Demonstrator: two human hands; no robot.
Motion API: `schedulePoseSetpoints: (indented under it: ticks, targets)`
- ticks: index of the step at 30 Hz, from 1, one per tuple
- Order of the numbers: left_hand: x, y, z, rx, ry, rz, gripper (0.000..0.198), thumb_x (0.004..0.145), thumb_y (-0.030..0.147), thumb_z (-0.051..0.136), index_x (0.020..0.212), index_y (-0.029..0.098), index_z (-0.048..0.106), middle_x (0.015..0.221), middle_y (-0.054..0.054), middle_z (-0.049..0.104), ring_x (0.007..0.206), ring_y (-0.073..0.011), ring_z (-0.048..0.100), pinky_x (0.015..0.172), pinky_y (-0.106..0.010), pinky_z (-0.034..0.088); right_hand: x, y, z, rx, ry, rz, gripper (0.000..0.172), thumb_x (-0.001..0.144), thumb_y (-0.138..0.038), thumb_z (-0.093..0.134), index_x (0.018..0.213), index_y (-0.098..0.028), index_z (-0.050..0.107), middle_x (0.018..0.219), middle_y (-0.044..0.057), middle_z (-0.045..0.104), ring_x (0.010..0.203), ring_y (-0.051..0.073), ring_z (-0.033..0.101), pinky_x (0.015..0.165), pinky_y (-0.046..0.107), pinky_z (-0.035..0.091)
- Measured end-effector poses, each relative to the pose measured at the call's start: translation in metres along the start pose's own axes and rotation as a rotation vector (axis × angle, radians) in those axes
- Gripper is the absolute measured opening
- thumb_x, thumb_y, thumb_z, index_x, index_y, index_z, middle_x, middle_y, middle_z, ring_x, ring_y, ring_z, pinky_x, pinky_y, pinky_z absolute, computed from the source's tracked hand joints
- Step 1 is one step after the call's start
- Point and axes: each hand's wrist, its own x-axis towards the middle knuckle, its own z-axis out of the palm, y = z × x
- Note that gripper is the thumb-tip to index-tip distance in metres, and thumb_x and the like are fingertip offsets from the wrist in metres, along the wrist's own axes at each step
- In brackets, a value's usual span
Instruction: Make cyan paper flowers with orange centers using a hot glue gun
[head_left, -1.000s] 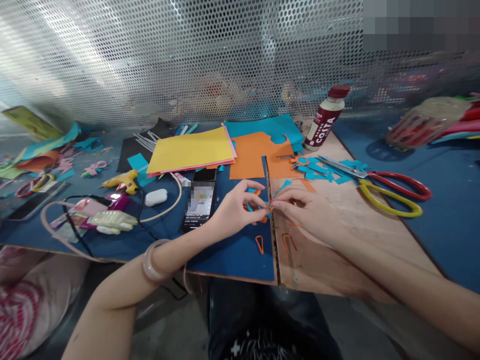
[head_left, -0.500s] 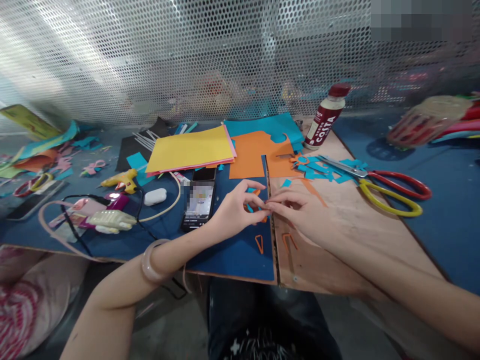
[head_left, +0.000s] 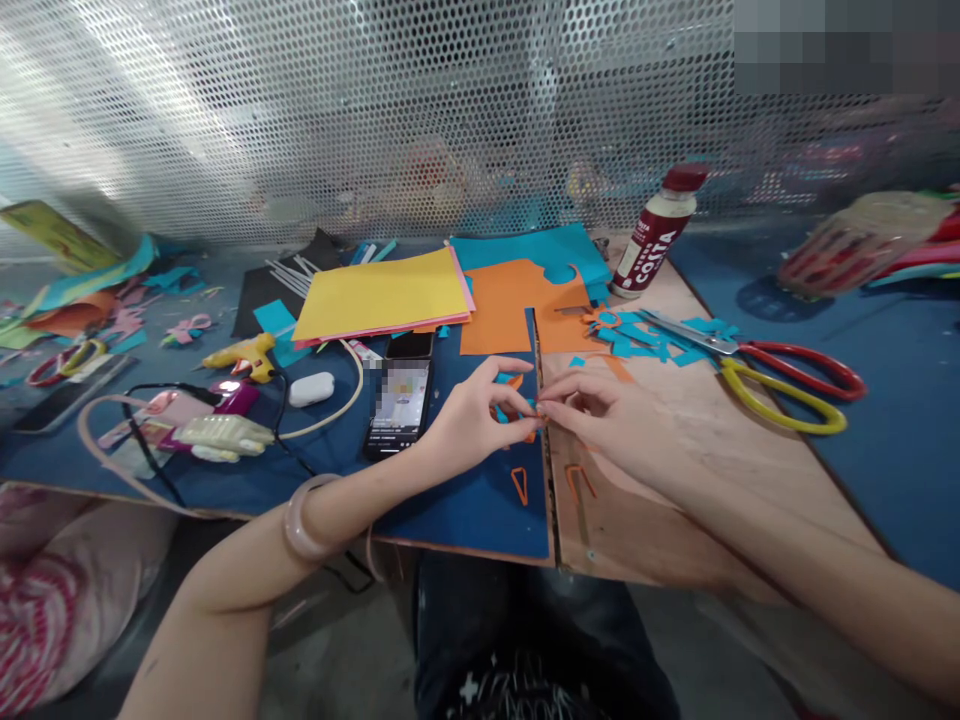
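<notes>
My left hand [head_left: 484, 405] is closed in a pinch over the blue part of the table, its fingertips meeting those of my right hand [head_left: 600, 415]. Between the two pinches shows a sliver of a small orange paper piece [head_left: 541, 419], mostly covered by fingers. Blue and orange bits lie behind the left fingers, partly hidden. Just below the hands are a bent orange strip forming a narrow loop [head_left: 520, 486] and an orange strip folded into a hook [head_left: 579, 482]. A phone [head_left: 400, 405] with a lit screen lies left of my left hand.
Behind the hands lie yellow sheets [head_left: 382, 295] and a cut orange sheet [head_left: 495, 310]. Large scissors [head_left: 780, 380], blue scraps [head_left: 652, 335] and a bottle [head_left: 654, 235] stand to the right. A yellow glue gun [head_left: 244, 358], cables and a white earbud case [head_left: 311, 389] are left.
My right fingertips have shifted slightly right, and a bit of orange now shows between the two pinches. The loose strips and tools lie as before.
</notes>
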Motion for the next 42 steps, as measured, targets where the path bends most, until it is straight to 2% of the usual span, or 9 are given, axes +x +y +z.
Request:
schedulePoseSetpoints:
  ticks: [2, 5, 7, 12, 17, 22, 28, 34, 42]
  targets:
    - [0.0, 0.001, 0.0, -0.001, -0.009, -0.02, 0.017, 0.08, 0.028, 0.075, 0.091, 0.016, 0.072, 0.123, -0.01, 0.067, 0.065, -0.0086, 0.067, 0.055, -0.018, 0.053, 0.002, 0.002, -0.001, 0.05, -0.025, 0.039, 0.018, 0.085, -0.041, 0.066, 0.084, -0.024, 0.07, 0.092, 0.003, 0.071, 0.084, 0.019, 0.061, 0.071, 0.034, 0.046]
    - [0.001, 0.002, 0.0, -0.083, -0.042, -0.1, 0.053, 0.079, 0.029, 0.076, 0.127, 0.019, 0.057, 0.093, -0.005, 0.077, 0.062, -0.0153, 0.071, 0.046, -0.02, 0.051, 0.004, 0.003, -0.009, 0.077, -0.055, 0.13, 0.022, 0.082, -0.045, 0.068, 0.086, -0.024, 0.072, 0.091, 0.004, 0.071, 0.085, 0.02, 0.063, 0.075, 0.035, 0.048]
    - [0.001, 0.0, 0.0, -0.14, -0.056, -0.13, 0.06, 0.081, 0.03, 0.074, 0.135, 0.02, 0.05, 0.093, -0.006, 0.078, 0.065, -0.0183, 0.073, 0.042, -0.021, 0.05, 0.004, 0.003, -0.017, 0.072, -0.062, 0.179, 0.024, 0.079, -0.047, 0.07, 0.085, -0.023, 0.072, 0.09, 0.004, 0.072, 0.086, 0.021, 0.064, 0.079, 0.037, 0.049]
    - [0.002, -0.005, 0.001, -0.187, -0.088, -0.128, 0.046, 0.086, 0.036, 0.067, 0.127, 0.016, 0.058, 0.099, -0.01, 0.077, 0.062, -0.0158, 0.072, 0.038, -0.018, 0.047, -0.015, 0.004, -0.04, -0.048, -0.131, 0.237, 0.021, 0.081, -0.045, 0.068, 0.082, -0.025, 0.075, 0.089, 0.005, 0.075, 0.082, 0.023, 0.067, 0.074, 0.038, 0.052]
    - [0.004, 0.007, -0.004, -0.12, -0.136, -0.014, 0.024, 0.092, 0.033, 0.058, 0.102, 0.014, 0.069, 0.086, -0.006, 0.077, 0.054, -0.0092, 0.065, 0.051, -0.02, 0.052, -0.041, 0.007, -0.053, -0.195, -0.253, 0.191, 0.012, 0.081, -0.029, 0.067, 0.085, -0.029, 0.078, 0.09, 0.004, 0.078, 0.079, 0.024, 0.071, 0.067, 0.038, 0.056]
    - [-0.006, 0.024, -0.002, 0.338, -0.264, 0.303, 0.019, 0.095, 0.027, 0.055, 0.1, 0.019, 0.071, 0.092, -0.004, 0.077, 0.076, -0.0147, 0.07, 0.07, -0.026, 0.054, -0.046, 0.014, -0.056, -0.272, -0.269, 0.101, 0.016, 0.082, -0.035, 0.063, 0.081, -0.029, 0.078, 0.087, 0.004, 0.078, 0.076, 0.024, 0.07, 0.068, 0.041, 0.056]
    - [-0.054, 0.032, 0.038, 0.833, -0.375, 0.583, 0.021, 0.096, 0.02, 0.051, 0.091, 0.015, 0.07, 0.088, -0.007, 0.07, 0.083, -0.0208, 0.066, 0.069, -0.031, 0.051, -0.047, 0.033, -0.049, -0.322, -0.215, 0.117, 0.018, 0.082, -0.037, 0.062, 0.081, -0.028, 0.077, 0.085, 0.005, 0.077, 0.079, 0.026, 0.069, 0.072, 0.043, 0.054]
    - [-0.079, 0.042, 0.077, 0.997, -0.128, 0.451, 0.028, 0.094, 0.024, 0.054, 0.117, 0.011, 0.064, 0.103, -0.01, 0.066, 0.095, -0.025, 0.059, 0.076, -0.035, 0.048, -0.054, 0.021, -0.066, -0.429, -0.198, 0.022, 0.022, 0.091, -0.035, 0.055, 0.093, -0.031, 0.076, 0.097, 0.005, 0.075, 0.088, 0.025, 0.067, 0.079, 0.043, 0.05]
    - [-0.074, 0.04, 0.093, 1.038, 0.12, 0.331, 0.025, 0.096, 0.029, 0.054, 0.116, 0.022, 0.066, 0.108, -0.006, 0.066, 0.1, -0.0235, 0.054, 0.087, -0.04, 0.038, -0.066, 0.024, -0.069, -0.583, -0.278, -0.183, 0.021, 0.094, -0.031, 0.054, 0.094, -0.027, 0.076, 0.094, 0.007, 0.068, 0.093, 0.023, 0.062, 0.086, 0.043, 0.048]
